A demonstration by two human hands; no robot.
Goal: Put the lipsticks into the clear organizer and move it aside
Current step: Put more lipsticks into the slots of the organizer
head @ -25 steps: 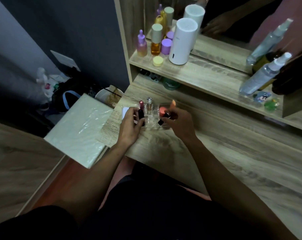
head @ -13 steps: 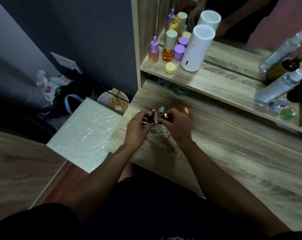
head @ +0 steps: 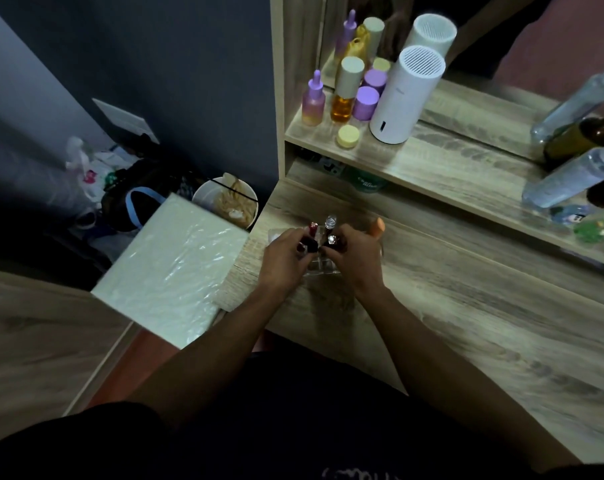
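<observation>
Near the tabletop's (head: 466, 317) left edge, both hands meet over the clear organizer (head: 323, 266), the left hand (head: 283, 256) pinching a dark lipstick (head: 307, 242) and the right hand (head: 354, 254) gripping another lipstick (head: 333, 241) above its compartments.

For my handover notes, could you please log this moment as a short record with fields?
surface: wooden vanity desk
organizer: clear organizer near the desk's left end, partly hidden by both hands
left hand: left hand with its grip on a dark lipstick over the organizer
right hand: right hand with its grip on a silver-topped lipstick
already upright: red-capped lipstick, clear-capped tube
shelf: white cylinder, purple and amber bottles
</observation>
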